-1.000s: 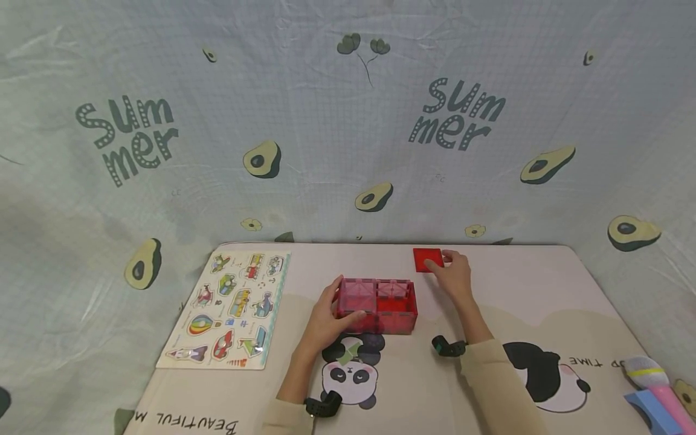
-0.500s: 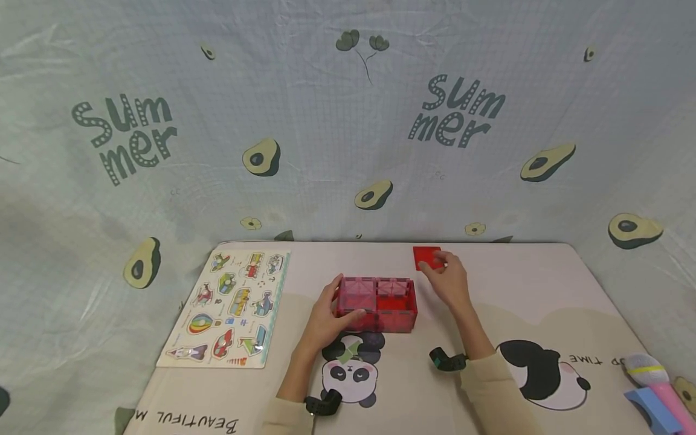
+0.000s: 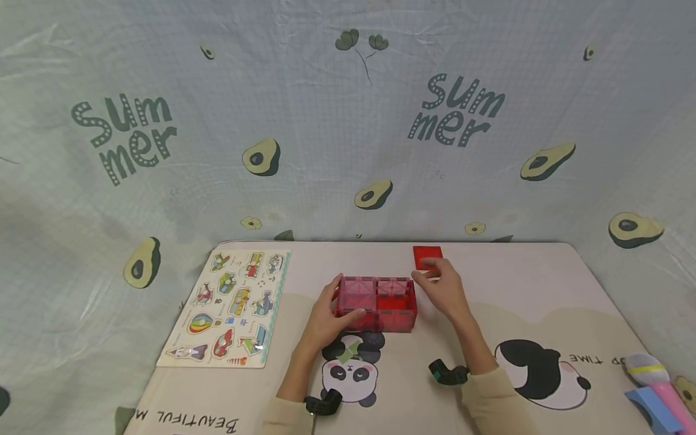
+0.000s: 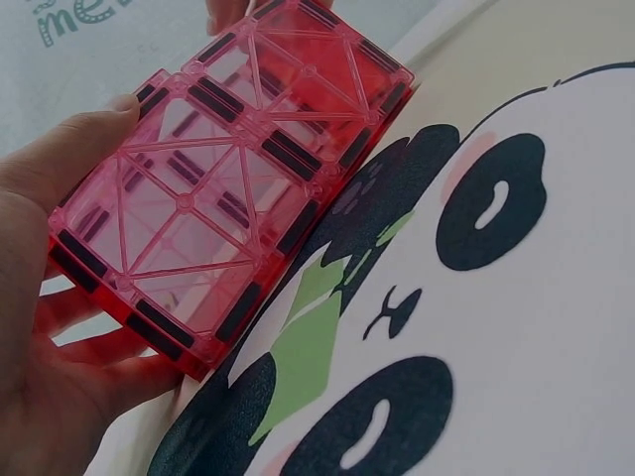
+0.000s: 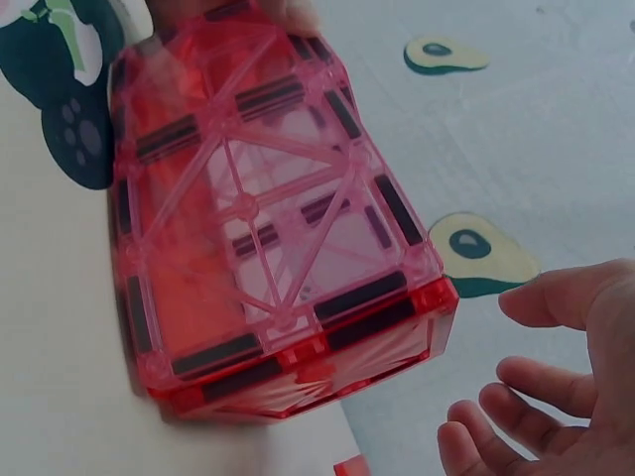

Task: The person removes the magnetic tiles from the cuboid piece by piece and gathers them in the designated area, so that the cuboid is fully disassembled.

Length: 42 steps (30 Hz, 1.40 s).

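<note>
Two-Cell Box of Clear Pink-Red Plastic Tiles, Gripped at Its Left End

Item 1: oblong two-cell box of translucent pink and red plastic tiles [image 3: 398,322], flat on the pale printed desk [image 3: 522,284], just beyond the printed black-and-white panda [image 3: 350,382]. Long axis: left to right, roughly parallel to the desk's far edge; one short end toward each hand.

Item 2: left hand [image 3: 323,319], clamped on the box's left end; thumb at the near wall, other fingers round the end.

Item 3: right hand [image 3: 444,289], holding nothing; thumb and fingers [image 5: 536,384] apart, just beside the box's right end, a gap showing between.

Item 4: flat square red plastic tile [image 3: 425,251], near the far edge, behind the right fingers, which partly cover it; contact cannot be told.

Item 5: cream picture puzzle board [image 3: 225,311], left of the box, well apart.
</note>
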Tool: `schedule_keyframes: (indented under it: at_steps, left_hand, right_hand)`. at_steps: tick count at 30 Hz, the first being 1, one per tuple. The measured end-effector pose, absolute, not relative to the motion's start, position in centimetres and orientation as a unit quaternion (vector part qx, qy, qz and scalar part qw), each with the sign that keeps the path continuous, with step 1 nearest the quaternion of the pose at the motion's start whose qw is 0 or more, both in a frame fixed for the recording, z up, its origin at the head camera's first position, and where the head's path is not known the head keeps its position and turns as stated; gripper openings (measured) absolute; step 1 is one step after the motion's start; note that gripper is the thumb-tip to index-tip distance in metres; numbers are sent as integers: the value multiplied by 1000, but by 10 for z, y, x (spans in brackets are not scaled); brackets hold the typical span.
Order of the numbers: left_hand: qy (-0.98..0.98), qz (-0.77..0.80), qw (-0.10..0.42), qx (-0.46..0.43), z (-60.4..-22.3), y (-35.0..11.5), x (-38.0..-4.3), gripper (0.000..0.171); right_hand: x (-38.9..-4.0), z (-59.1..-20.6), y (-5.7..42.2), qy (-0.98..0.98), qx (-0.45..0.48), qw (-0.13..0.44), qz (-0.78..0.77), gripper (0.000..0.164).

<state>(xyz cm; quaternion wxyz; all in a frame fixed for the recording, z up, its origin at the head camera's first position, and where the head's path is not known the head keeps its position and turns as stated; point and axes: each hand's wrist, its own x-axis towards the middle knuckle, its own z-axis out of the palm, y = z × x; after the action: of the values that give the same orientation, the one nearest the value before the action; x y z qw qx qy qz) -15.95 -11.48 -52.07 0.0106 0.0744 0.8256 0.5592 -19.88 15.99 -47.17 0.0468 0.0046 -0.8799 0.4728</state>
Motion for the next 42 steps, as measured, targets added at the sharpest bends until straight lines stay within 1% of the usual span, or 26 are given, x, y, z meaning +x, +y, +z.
schedule_keyframes:
  at_steps: [23,28,35,42]
  left_hand:
    - [830,552,9,75,-521,-114,-161,97]
    - [835,547,12,67,-522,-115,-160,97]
    - [836,545,11,68,-523,-115,-160,98]
    - [836,545,10,70,-524,-115,-161,97]
  right_hand:
    - [-180,-484,151,-880,66,46,468,35]
    - [-179,-485,152,-885,76,38,459,37]
    - [-180,-486,154,-891,76,11,447,42]
    - [-180,-485,155,-894,80,8,440,44]
